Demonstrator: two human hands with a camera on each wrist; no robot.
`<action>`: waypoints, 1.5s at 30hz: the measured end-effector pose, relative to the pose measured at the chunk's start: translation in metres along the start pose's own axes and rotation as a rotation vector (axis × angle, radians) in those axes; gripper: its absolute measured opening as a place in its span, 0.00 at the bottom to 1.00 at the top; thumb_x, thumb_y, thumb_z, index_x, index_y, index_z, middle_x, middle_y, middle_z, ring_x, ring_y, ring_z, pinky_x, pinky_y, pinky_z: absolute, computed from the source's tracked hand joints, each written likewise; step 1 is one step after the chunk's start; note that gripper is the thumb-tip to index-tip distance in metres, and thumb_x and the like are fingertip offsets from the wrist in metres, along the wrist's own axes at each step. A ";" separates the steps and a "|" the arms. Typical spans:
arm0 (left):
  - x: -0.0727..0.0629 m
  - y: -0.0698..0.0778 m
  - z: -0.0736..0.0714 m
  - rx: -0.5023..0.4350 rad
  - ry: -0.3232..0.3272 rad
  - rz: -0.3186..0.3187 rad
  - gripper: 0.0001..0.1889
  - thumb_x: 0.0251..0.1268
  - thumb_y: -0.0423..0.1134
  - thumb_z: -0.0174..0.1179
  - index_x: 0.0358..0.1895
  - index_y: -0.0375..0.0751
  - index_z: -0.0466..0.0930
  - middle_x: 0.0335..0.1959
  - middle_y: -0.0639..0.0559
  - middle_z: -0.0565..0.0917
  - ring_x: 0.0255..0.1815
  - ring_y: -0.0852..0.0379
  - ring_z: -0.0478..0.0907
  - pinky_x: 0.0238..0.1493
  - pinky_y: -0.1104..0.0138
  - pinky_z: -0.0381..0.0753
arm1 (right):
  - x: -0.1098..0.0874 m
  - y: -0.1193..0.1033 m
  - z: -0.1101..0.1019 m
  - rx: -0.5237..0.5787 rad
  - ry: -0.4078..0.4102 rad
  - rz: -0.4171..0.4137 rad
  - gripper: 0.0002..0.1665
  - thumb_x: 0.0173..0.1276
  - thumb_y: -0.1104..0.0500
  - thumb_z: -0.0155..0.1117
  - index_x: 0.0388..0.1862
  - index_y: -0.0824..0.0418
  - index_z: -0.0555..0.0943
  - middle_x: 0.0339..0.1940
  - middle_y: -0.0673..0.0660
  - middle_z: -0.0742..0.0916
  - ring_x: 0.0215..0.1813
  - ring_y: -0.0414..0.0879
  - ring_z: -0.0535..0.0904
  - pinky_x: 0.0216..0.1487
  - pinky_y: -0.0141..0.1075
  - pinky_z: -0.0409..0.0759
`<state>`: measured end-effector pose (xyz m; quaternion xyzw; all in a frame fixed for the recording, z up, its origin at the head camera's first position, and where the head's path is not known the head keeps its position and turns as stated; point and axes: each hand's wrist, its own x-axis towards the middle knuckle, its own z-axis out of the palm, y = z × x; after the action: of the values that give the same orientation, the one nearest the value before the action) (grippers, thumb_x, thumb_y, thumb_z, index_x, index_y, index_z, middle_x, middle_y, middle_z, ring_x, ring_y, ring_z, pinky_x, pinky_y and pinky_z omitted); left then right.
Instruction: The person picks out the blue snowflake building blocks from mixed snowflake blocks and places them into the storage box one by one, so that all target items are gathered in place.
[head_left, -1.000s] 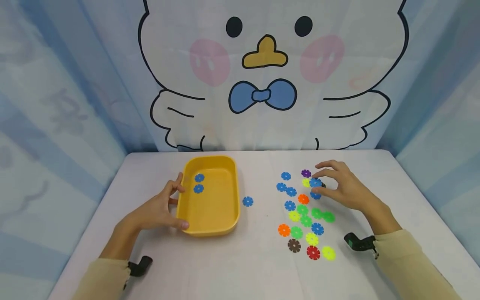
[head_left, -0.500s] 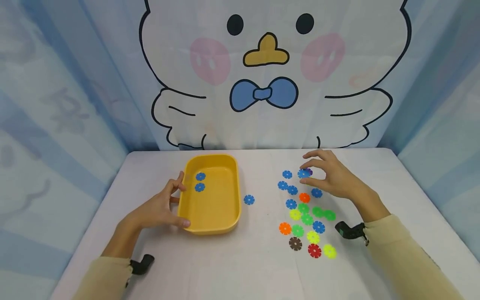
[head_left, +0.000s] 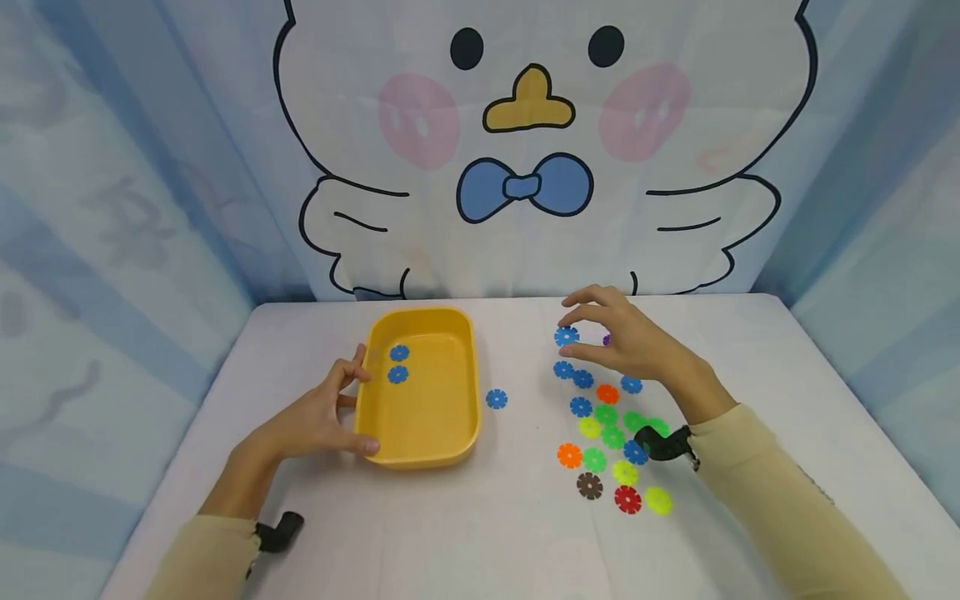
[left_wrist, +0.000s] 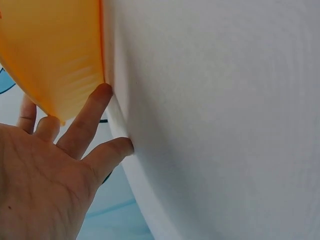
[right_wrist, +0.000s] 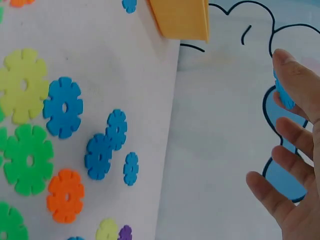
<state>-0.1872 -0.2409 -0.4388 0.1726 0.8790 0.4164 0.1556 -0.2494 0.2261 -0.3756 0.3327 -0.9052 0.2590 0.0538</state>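
Note:
My right hand (head_left: 618, 337) pinches a blue snowflake disc (head_left: 567, 335) between thumb and fingertips, above the far part of the loose discs. In the right wrist view that blue disc (right_wrist: 284, 95) shows edge-on, partly hidden by the thumb. My left hand (head_left: 318, 412) touches the left side of a yellow tray (head_left: 477, 400) with spread fingers, its thumb by the near left corner. The left wrist view shows the left hand's fingers (left_wrist: 85, 122) lying extended against the tray wall (left_wrist: 65, 60). Two blue discs (head_left: 399, 364) lie in the tray.
A single blue disc (head_left: 497, 399) lies right of the tray. Several loose discs, among them green (head_left: 605, 414), orange (head_left: 569, 455), brown (head_left: 589, 486), red (head_left: 627, 499) and yellow (head_left: 658, 501), spread under and before my right arm. A printed curtain (head_left: 525, 258) hangs behind the table.
My right hand has lifted the blue disc and moved left and slightly away, passing over the purple and yellow discs. The left hand and the tray have stayed in place.

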 end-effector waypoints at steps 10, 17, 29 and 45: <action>0.000 -0.003 0.001 0.012 0.004 -0.014 0.47 0.47 0.55 0.81 0.63 0.46 0.57 0.86 0.45 0.38 0.62 0.42 0.77 0.63 0.49 0.81 | 0.027 -0.018 0.012 0.009 -0.034 -0.046 0.20 0.64 0.48 0.78 0.52 0.53 0.86 0.65 0.57 0.80 0.69 0.55 0.71 0.68 0.57 0.76; -0.001 0.000 0.000 0.026 0.004 -0.024 0.47 0.48 0.56 0.81 0.64 0.47 0.56 0.86 0.46 0.38 0.63 0.42 0.76 0.63 0.48 0.81 | 0.041 -0.027 0.019 0.013 -0.063 -0.060 0.21 0.65 0.46 0.76 0.53 0.52 0.86 0.63 0.55 0.80 0.68 0.53 0.72 0.68 0.52 0.77; -0.003 0.002 0.001 0.031 0.001 -0.042 0.48 0.47 0.57 0.80 0.64 0.48 0.56 0.86 0.46 0.38 0.63 0.41 0.75 0.62 0.48 0.81 | 0.065 -0.039 0.036 0.006 -0.116 -0.116 0.22 0.66 0.43 0.74 0.53 0.52 0.85 0.61 0.52 0.81 0.65 0.49 0.75 0.69 0.46 0.78; -0.002 0.000 0.000 0.037 0.008 -0.077 0.49 0.47 0.59 0.80 0.65 0.50 0.56 0.87 0.50 0.38 0.66 0.39 0.75 0.63 0.47 0.81 | 0.097 -0.053 0.057 0.100 -0.060 -0.178 0.21 0.69 0.46 0.73 0.55 0.54 0.84 0.57 0.51 0.83 0.58 0.47 0.79 0.54 0.38 0.85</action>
<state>-0.1853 -0.2421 -0.4382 0.1396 0.8932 0.3944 0.1649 -0.2865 0.1073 -0.3755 0.4216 -0.8593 0.2877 0.0327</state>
